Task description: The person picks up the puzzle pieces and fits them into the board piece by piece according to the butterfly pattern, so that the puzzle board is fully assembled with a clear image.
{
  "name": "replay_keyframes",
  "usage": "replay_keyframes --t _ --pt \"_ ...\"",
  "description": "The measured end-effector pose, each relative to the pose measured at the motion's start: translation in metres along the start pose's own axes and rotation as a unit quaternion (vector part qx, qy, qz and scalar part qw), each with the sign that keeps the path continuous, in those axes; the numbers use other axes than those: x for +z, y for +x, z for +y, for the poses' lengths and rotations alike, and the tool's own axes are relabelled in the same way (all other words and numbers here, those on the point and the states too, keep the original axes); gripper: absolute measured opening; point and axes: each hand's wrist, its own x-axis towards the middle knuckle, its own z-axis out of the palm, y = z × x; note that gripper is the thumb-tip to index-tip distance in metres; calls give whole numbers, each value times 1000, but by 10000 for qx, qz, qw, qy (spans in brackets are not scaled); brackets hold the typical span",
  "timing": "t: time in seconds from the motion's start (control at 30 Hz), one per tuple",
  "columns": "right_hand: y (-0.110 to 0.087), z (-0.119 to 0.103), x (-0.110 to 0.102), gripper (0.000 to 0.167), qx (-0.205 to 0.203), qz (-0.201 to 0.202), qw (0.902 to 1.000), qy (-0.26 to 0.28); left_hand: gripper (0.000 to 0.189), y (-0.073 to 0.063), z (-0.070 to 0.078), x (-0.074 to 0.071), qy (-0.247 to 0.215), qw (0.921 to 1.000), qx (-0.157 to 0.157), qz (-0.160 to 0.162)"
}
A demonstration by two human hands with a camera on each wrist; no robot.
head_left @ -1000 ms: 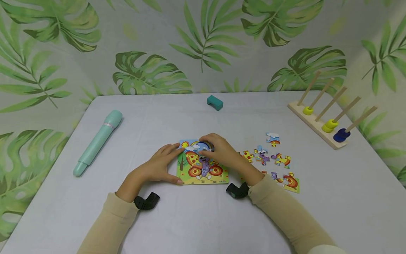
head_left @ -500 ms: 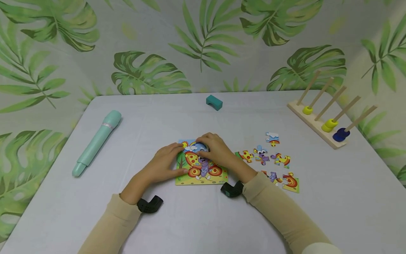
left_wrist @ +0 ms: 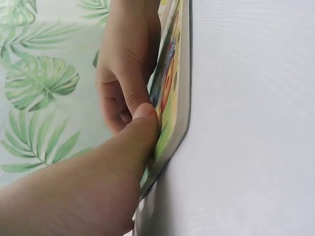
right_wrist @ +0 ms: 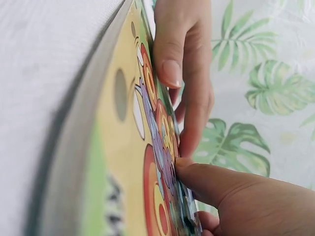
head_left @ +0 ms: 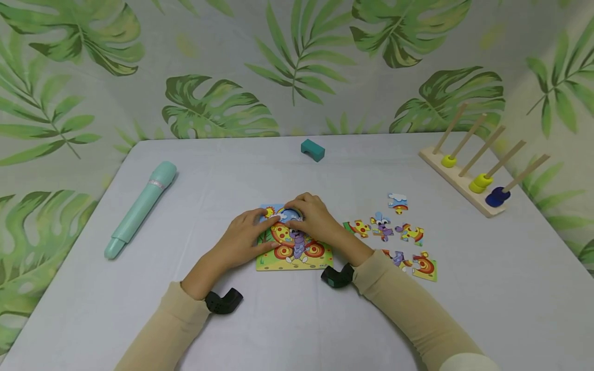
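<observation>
In the head view a butterfly picture puzzle board (head_left: 271,264) lies flat before me. My right hand (head_left: 317,219) is over its top part, thumb and forefinger pinching a blue cloud-printed puzzle piece (head_left: 291,215) against the board. Its thumb comes in low across the picture in the right wrist view. My left hand (head_left: 241,237) rests over the board's left side, with forefinger and thumb spread across the picture. Seen from the left wrist, the two hands nearly meet over the board. The fingers partly hide the piece.
Several loose puzzle pieces (head_left: 382,226) lie right of the board, some partly behind the right forearm. A wooden peg stacker (head_left: 464,180) with yellow and blue beads stands at the back right. A teal block (head_left: 313,150) sits at the back, a mint microphone-shaped toy (head_left: 141,208) at left.
My left hand has moved right from the board's left edge onto the picture, its thumb leaving the lower left corner. My right hand has shifted slightly left with the piece.
</observation>
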Motion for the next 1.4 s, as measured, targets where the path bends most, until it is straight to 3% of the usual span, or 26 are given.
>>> replay_keyframes --t 0.2,0.43,0.67,1.0,1.27,1.4 --pt "0 -1 -1 39 101 -97 9998 108 61 3 2 -3 173 9998 1 12" --pt "-1 4 -12 41 188 -537 9977 360 63 6 5 -8 240 9997 -20 -50" --pt "-4 10 -18 36 198 -607 9977 243 65 7 5 -8 225 9996 -85 -134" --pt "-5 11 -15 33 232 -426 9982 365 63 10 0 -8 -381 9983 367 -232" --pt "-3 9 -15 33 348 -426 9977 392 61 10 -3 -8 -237 9979 509 -309" --pt "-5 4 -23 41 507 -647 9936 780 61 10 -3 -8 -244 9978 505 -346"
